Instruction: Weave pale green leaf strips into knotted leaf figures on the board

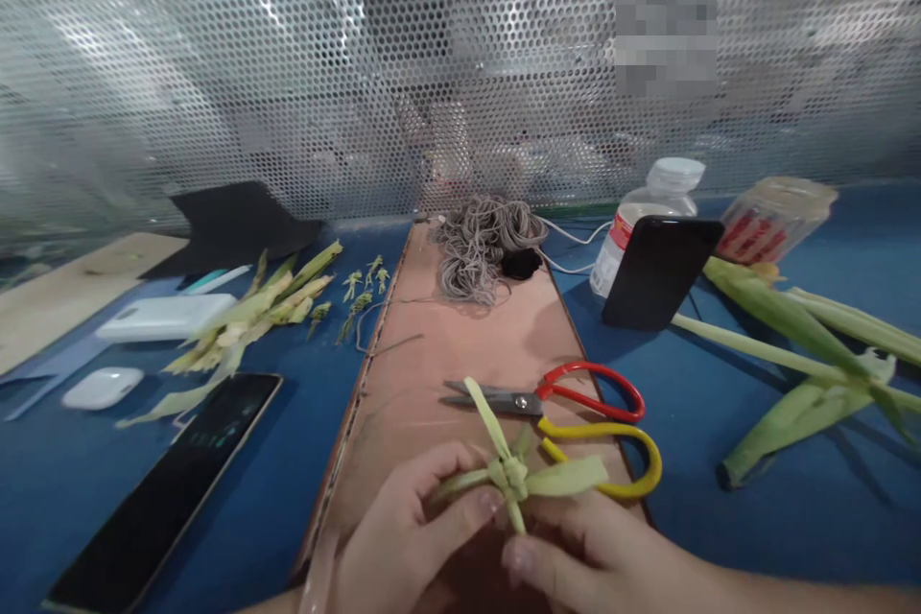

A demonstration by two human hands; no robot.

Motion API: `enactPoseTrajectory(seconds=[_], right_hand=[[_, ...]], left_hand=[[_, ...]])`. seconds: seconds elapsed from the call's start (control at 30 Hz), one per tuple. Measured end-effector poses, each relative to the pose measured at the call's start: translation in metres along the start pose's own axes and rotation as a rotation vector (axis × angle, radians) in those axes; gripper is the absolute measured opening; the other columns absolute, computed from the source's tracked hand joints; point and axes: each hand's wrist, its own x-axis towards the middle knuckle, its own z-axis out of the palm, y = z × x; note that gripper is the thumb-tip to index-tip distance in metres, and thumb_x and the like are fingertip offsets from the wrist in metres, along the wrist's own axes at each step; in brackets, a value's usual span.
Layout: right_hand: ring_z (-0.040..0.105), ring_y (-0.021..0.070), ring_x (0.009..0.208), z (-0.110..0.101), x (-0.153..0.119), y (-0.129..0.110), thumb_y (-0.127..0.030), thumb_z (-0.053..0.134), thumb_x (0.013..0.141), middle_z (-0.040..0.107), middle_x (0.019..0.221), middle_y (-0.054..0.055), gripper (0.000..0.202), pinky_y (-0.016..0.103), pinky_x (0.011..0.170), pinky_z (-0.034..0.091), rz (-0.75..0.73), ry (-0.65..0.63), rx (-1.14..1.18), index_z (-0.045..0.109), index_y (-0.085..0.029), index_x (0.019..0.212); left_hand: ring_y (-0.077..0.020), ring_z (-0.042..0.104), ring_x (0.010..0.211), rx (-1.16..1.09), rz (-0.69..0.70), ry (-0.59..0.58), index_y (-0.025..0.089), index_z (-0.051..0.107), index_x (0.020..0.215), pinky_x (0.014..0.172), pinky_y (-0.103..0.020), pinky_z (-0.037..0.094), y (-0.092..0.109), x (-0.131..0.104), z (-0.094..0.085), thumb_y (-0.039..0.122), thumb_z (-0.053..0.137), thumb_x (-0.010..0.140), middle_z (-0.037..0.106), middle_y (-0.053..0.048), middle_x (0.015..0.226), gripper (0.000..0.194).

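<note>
Pinching the knotted leaf strips (509, 477) above the cardboard (496, 345), the left hand (417, 523) holds firm; the right hand (597, 542) is close against them, its grip unclear. Uneven pulling could split one or loosen the knot (507, 473); a sideways slip could nudge the scissors (524, 403).

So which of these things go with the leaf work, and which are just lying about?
Likely part of the work: knotted leaf strips in the left hand, red-and-yellow scissors, grey cord, small green pieces, leaves at right.

Probably just lying about: flat phone, upright black slab, bottle, jar, small white case.
</note>
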Motion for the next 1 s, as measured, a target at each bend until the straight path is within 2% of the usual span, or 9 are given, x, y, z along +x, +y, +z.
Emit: enactPoseTrajectory(seconds=[0.13, 0.23, 0.37, 0.5, 0.57, 0.63, 0.7, 0.83, 1.0], right_hand=[[0.055, 0.0106, 0.085, -0.001, 0.005, -0.005, -0.027, 0.045, 0.083, 0.058, 0.085, 0.003, 0.019, 0.02, 0.08, 0.044, -0.096, -0.089, 0.199, 0.06, -0.017, 0.087], [0.055, 0.0108, 0.082, -0.003, 0.007, -0.009, -0.04, 0.045, 0.082, 0.057, 0.082, 0.003, 0.028, 0.019, 0.075, 0.046, -0.125, -0.164, 0.277, 0.061, -0.017, 0.086], [0.055, 0.0097, 0.073, -0.001, 0.006, -0.011, -0.047, 0.043, 0.081, 0.055, 0.072, 0.002, 0.037, 0.017, 0.065, 0.048, -0.081, -0.19, 0.292, 0.059, -0.016, 0.093], [0.052, 0.0083, 0.075, -0.002, 0.005, -0.012, -0.035, 0.044, 0.085, 0.054, 0.073, 0.001, 0.026, 0.016, 0.07, 0.045, -0.006, -0.194, 0.248, 0.06, -0.014, 0.088], [0.05, 0.0058, 0.066, -0.004, 0.006, -0.012, -0.029, 0.042, 0.086, 0.052, 0.067, 0.0, 0.024, 0.013, 0.062, 0.044, 0.037, -0.214, 0.21, 0.059, -0.012, 0.086], [0.043, 0.0033, 0.05, -0.007, 0.006, -0.011, -0.029, 0.036, 0.088, 0.046, 0.055, -0.003, 0.029, 0.01, 0.047, 0.038, 0.095, -0.226, 0.162, 0.058, -0.011, 0.079], [0.037, 0.0028, 0.042, -0.01, 0.007, -0.009, -0.03, 0.033, 0.089, 0.041, 0.048, -0.005, 0.035, 0.01, 0.039, 0.032, 0.106, -0.23, 0.125, 0.057, -0.011, 0.072], [0.047, 0.0045, 0.053, -0.013, 0.007, -0.009, -0.029, 0.04, 0.086, 0.051, 0.059, -0.003, 0.023, 0.013, 0.054, 0.042, -0.083, -0.205, 0.082, 0.057, -0.014, 0.08], [0.054, 0.0075, 0.071, -0.013, 0.005, -0.014, -0.023, 0.036, 0.088, 0.057, 0.073, 0.0, 0.027, 0.014, 0.066, 0.043, -0.15, -0.239, -0.127, 0.057, -0.014, 0.075]], left_hand=[[-0.0115, 0.053, 0.063, -0.33, -0.133, -0.143, 0.012, 0.06, 0.079, 0.061, -0.022, 0.042, -0.006, 0.001, 0.006, 0.027, 0.068, 0.065, 0.059, -0.002, 0.067, 0.022], [-0.0114, 0.054, 0.064, -0.356, -0.197, -0.192, 0.011, 0.063, 0.082, 0.063, -0.022, 0.042, -0.006, 0.0, 0.007, 0.021, 0.07, 0.061, 0.061, -0.003, 0.067, 0.023], [-0.0091, 0.053, 0.058, -0.298, -0.236, -0.137, 0.013, 0.063, 0.08, 0.061, -0.021, 0.042, -0.004, 0.0, 0.008, 0.02, 0.07, 0.062, 0.062, -0.002, 0.069, 0.021], [-0.0084, 0.052, 0.058, -0.313, -0.211, -0.105, 0.011, 0.06, 0.07, 0.056, -0.019, 0.041, -0.004, 0.002, 0.009, 0.025, 0.07, 0.062, 0.058, 0.0, 0.064, 0.019], [-0.0088, 0.053, 0.057, -0.397, -0.215, -0.086, 0.011, 0.058, 0.066, 0.055, -0.018, 0.04, -0.004, 0.003, 0.011, 0.026, 0.071, 0.061, 0.056, 0.001, 0.062, 0.021], [-0.0106, 0.054, 0.054, -0.483, -0.23, -0.116, 0.011, 0.056, 0.069, 0.053, -0.021, 0.041, -0.003, 0.003, 0.012, 0.029, 0.069, 0.064, 0.056, 0.0, 0.059, 0.022], [-0.0119, 0.055, 0.053, -0.496, -0.217, -0.146, 0.011, 0.056, 0.072, 0.055, -0.024, 0.042, -0.001, 0.004, 0.012, 0.028, 0.068, 0.065, 0.057, 0.0, 0.059, 0.021], [-0.0104, 0.055, 0.059, -0.352, -0.191, -0.079, 0.01, 0.058, 0.07, 0.06, -0.021, 0.041, 0.002, 0.003, 0.009, 0.021, 0.071, 0.06, 0.059, -0.001, 0.064, 0.02], [-0.0095, 0.051, 0.059, -0.258, -0.173, -0.013, 0.011, 0.058, 0.069, 0.056, -0.02, 0.04, 0.002, 0.001, 0.011, 0.026, 0.069, 0.062, 0.056, 0.001, 0.063, 0.02]])
